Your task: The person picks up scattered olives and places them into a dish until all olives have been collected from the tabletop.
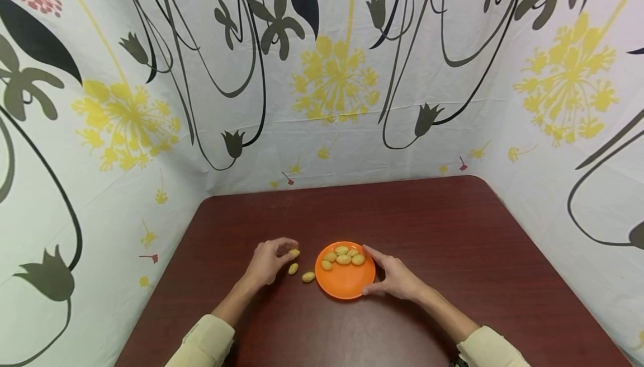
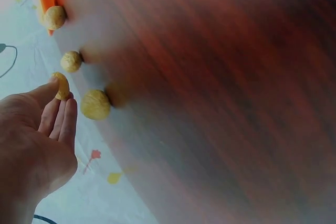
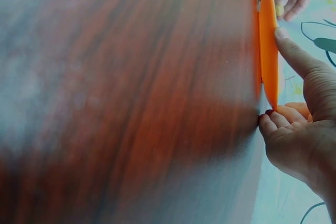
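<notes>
My left hand (image 1: 266,262) pinches a small yellow potato (image 2: 61,86) between thumb and fingers, just above the table, left of the orange plate. Near that hand lies a loose potato (image 1: 293,268). Another potato (image 1: 308,277) lies beside the plate's left rim. In the left wrist view, a rounder-looking potato (image 2: 96,104) sits on the table just past the fingertips. The round orange plate (image 1: 344,286) bears several potatoes (image 1: 344,259) grouped in its far half. My right hand (image 1: 397,280) holds the plate's right rim, thumb and fingers spread along the edge.
A dark reddish-brown table (image 1: 402,216) with rounded far corners lies under everything. White cloth (image 1: 312,160) printed with flowers hangs behind it and along both sides.
</notes>
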The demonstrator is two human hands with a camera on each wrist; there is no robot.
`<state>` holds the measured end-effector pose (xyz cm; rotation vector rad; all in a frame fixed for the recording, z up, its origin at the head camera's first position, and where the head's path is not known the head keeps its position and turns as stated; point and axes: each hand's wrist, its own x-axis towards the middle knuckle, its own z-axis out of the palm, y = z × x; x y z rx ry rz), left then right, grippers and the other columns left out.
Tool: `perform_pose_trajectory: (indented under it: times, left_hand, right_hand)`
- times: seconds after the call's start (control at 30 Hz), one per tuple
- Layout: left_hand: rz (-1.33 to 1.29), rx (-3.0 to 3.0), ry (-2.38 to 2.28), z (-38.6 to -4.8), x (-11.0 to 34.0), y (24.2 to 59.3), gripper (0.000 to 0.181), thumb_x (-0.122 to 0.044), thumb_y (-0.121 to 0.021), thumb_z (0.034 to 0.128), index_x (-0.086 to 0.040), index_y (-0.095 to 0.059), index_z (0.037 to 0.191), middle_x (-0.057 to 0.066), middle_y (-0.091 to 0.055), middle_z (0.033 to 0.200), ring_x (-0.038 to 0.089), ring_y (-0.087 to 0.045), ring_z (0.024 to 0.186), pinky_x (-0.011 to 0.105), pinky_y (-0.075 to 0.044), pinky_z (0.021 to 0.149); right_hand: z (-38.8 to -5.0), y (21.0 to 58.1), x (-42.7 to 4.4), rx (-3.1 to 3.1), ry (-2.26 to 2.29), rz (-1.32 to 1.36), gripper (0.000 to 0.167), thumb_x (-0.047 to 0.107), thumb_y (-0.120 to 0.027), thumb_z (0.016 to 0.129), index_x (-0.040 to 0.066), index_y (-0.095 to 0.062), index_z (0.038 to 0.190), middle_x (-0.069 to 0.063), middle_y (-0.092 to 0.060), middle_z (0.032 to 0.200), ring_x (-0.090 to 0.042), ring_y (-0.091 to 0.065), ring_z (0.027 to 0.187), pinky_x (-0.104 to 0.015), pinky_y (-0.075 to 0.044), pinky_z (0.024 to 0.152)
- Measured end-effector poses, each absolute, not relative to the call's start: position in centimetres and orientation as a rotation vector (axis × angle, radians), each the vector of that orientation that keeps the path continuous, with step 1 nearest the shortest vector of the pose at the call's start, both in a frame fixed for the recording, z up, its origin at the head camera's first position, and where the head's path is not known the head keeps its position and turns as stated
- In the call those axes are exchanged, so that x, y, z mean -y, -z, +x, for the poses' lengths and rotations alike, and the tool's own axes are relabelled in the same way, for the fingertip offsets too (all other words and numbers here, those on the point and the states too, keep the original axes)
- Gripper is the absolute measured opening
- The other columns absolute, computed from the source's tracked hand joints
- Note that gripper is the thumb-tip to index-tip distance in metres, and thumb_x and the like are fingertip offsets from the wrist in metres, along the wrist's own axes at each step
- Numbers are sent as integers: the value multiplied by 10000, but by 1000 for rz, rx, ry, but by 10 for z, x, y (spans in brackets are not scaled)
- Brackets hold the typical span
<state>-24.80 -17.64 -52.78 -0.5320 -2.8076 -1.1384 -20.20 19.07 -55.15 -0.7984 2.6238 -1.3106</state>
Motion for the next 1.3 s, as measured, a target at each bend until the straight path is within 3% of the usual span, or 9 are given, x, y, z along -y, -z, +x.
perform_pose_trajectory:
  times: [0.53, 1.3]
  left_hand:
    - [-731, 2762, 1245, -249, 132, 517, 235, -137, -777, 987, -94, -775, 1218, -21, -782, 1144, 158, -756, 1036, 345, -620, 896]
    - [-896, 2783, 1237, -242, 97, 526, 223, -132, -784, 979, -144, -787, 1202, -60, -767, 1176, 109, -733, 1060, 304, -605, 917]
  right_hand:
    - [-203, 553, -192, -2632, 1302, -793, 1115, 364, -953, 809, -48, -323, 1633, -228, -434, 1625, -376, -425, 1496, -576, -370, 1178]
    - [-201, 551, -191, -2614, 1308, -798, 1086, 335, -934, 841, -59, -305, 1634, -239, -423, 1629, -387, -417, 1500, -601, -358, 1176]
